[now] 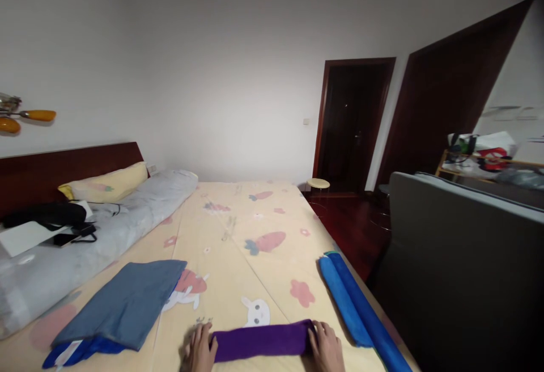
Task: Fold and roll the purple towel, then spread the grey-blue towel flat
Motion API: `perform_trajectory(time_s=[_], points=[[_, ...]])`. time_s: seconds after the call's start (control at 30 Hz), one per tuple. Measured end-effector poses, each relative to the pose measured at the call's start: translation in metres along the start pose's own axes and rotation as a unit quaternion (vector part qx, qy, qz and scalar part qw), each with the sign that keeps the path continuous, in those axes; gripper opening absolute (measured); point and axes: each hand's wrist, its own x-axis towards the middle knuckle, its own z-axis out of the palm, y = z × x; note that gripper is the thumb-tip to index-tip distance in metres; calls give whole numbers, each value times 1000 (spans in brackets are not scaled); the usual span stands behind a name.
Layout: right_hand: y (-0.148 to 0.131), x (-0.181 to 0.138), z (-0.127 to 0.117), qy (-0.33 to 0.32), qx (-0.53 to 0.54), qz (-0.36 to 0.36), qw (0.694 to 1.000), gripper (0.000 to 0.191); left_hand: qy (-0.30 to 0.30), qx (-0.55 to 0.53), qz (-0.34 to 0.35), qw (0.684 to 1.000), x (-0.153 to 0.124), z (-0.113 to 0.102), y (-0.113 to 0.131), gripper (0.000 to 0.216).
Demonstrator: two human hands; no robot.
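Observation:
A rolled purple towel (261, 341) lies on the bed (238, 213) near its front edge. My left hand (199, 349) presses against the roll's left end, fingers spread. My right hand (326, 346) rests against its right end. Both hands touch the roll on the yellow sheet printed with carrots and rabbits. To the right lie two rolled blue towels (355, 307), side by side along the bed's right edge.
A folded grey-blue cloth (127, 304) lies at the left over a blue item. A rolled grey quilt (97, 230), a yellow pillow (106, 185) and dark items lie by the headboard. A grey sofa (459, 258) stands right; a stool (318, 184) and doorway (355, 122) lie beyond.

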Motion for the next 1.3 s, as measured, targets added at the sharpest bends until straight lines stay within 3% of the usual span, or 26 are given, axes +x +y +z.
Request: perform_trajectory(time_s=[0.07,0.13,0.3,0.4,0.47,0.63,0.77,0.93,1.17,1.3], points=[[-7,-3,0,26,3,-33,999,31,55,-1,48,997,-4,5,0,40],[-22,-6,-1,18,21,-86,996,29,65,-22,113,991,-9,13,8,43],[-78,-17,9,-89,45,-201,974,38,-44,-41,246,967,-28,36,58,62],[-104,-24,22,-152,32,-206,966,48,-128,-35,259,957,-38,55,86,68],[-109,-26,31,-172,19,-201,964,52,-158,-25,238,958,-39,66,92,68],[-79,-24,36,-188,-24,-190,963,63,-146,26,199,969,-30,73,63,69],[-39,-22,26,-181,-51,-153,970,69,-107,55,174,977,-24,50,23,67],[-6,-20,13,-128,-71,-127,981,57,-98,102,150,979,-22,18,-6,67],[-21,-5,0,-80,-98,-127,984,57,-70,124,159,977,-12,10,-3,70],[-40,10,-15,-111,-84,-112,984,53,-57,120,161,978,-6,8,4,69]])
